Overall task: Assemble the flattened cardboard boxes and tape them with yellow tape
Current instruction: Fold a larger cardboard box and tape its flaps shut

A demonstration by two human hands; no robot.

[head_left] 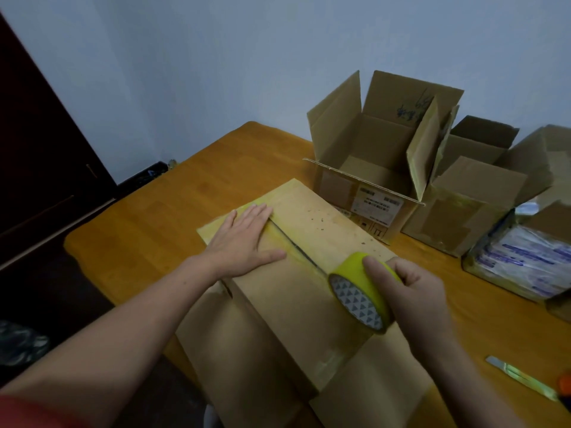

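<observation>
Pressing the cardboard box [296, 230] with flat left hand [244, 239], right hand [411, 291] fingers [375, 270] clamp the yellow tape roll [360, 288].

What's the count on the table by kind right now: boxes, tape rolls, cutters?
Box being taped: 1
Open boxes: 3 (labelled box, plain box, right-edge box, which is partly out of frame)
Yellow tape roll: 1
Cutter: 1
Total: 6

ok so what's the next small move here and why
Probably draw the tape roll in the right hand nearer along the seam: the left hand presses the flaps flat at the far end, and the roll sits partway along the box.
</observation>
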